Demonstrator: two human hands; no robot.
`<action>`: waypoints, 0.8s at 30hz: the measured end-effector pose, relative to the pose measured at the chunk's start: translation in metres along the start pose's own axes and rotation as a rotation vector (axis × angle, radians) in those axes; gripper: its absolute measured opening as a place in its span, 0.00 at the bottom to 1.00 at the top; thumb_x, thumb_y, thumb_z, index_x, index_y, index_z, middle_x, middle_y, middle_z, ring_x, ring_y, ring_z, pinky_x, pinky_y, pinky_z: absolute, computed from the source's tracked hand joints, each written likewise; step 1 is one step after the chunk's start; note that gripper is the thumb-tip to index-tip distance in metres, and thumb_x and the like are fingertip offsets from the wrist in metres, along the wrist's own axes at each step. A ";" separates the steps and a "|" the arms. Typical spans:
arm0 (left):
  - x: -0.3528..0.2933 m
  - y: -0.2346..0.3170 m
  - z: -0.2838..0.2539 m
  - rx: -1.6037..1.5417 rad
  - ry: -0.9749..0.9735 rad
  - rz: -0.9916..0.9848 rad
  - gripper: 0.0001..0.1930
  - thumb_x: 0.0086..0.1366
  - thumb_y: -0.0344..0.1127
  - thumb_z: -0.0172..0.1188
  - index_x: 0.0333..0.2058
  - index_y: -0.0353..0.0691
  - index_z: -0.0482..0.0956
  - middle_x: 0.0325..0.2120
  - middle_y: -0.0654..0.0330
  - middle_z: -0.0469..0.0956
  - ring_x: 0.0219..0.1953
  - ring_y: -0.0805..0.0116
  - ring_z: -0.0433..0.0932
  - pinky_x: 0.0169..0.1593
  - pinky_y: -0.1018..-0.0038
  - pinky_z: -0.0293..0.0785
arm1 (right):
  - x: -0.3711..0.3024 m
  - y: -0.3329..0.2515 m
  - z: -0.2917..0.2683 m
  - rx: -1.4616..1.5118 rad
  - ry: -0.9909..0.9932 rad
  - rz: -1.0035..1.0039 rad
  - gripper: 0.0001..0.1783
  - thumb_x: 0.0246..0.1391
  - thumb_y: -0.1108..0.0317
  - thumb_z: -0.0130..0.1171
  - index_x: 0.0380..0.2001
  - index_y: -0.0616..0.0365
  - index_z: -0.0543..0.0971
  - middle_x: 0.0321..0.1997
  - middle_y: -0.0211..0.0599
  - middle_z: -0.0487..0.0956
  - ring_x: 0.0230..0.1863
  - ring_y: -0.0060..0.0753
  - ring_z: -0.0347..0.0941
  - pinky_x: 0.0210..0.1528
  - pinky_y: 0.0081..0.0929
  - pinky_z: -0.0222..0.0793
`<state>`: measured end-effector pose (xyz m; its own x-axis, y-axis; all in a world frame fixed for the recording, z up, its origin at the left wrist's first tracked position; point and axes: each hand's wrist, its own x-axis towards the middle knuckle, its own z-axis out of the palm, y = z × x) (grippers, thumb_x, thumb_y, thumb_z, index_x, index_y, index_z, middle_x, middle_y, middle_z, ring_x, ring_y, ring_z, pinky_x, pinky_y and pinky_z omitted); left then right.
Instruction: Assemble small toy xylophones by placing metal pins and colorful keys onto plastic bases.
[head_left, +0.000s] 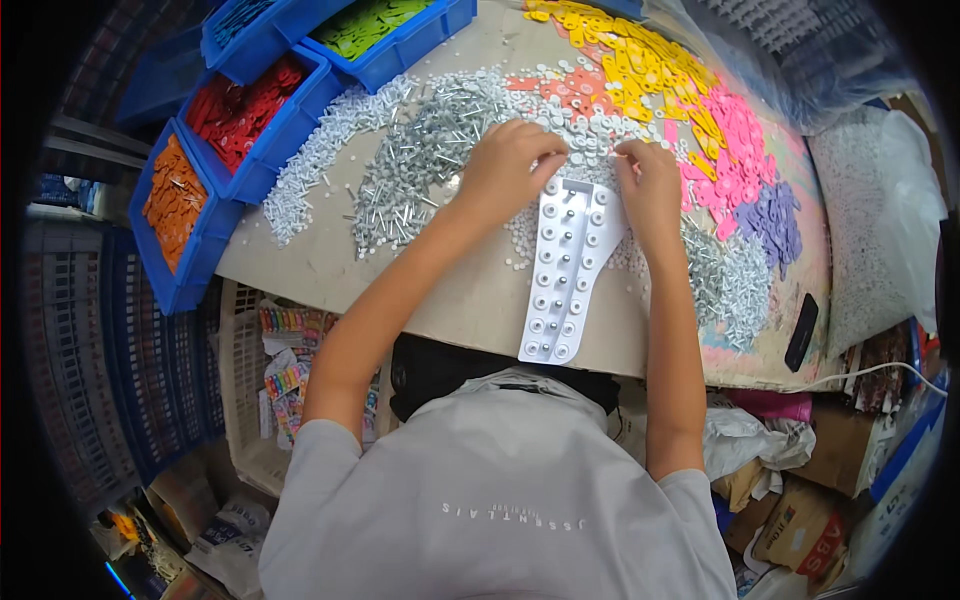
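A white plastic holder (612,228) lies on the table in front of me, narrow toward my body and wider at its far end. Round white pieces line both its sides, and several metal pins stand along its middle channel. My left hand (505,168) is just beyond its far left corner, thumb and fingers drawn together in a pinch. Past the far right corner, my right hand (652,185) is also closed in a pinch. Whatever either hand holds is too small to make out. Small round white pieces (598,130) lie scattered between and beyond both hands.
Metal pins (405,165) are heaped on the left, more pins (712,265) on the right. Yellow pieces (650,60), pink pieces (735,150) and purple pieces (770,222) spread at far right. Blue bins (262,165) stand left; a black phone-like object (802,332) lies near the right edge.
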<state>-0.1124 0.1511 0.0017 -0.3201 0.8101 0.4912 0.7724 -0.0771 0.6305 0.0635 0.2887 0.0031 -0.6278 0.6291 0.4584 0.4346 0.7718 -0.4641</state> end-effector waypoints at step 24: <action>0.016 -0.015 0.020 -0.007 -0.101 0.011 0.06 0.53 0.30 0.69 0.28 0.41 0.79 0.29 0.61 0.80 0.38 0.60 0.78 0.47 0.62 0.71 | -0.069 -0.055 -0.058 0.296 -0.032 0.271 0.04 0.55 0.76 0.63 0.34 0.64 0.79 0.32 0.39 0.79 0.37 0.36 0.75 0.44 0.31 0.70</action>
<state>-0.1188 0.1768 -0.0118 -0.2545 0.8637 0.4351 0.7714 -0.0900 0.6299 0.1197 0.2081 0.0411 -0.5378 0.7996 0.2673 0.3858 0.5154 -0.7652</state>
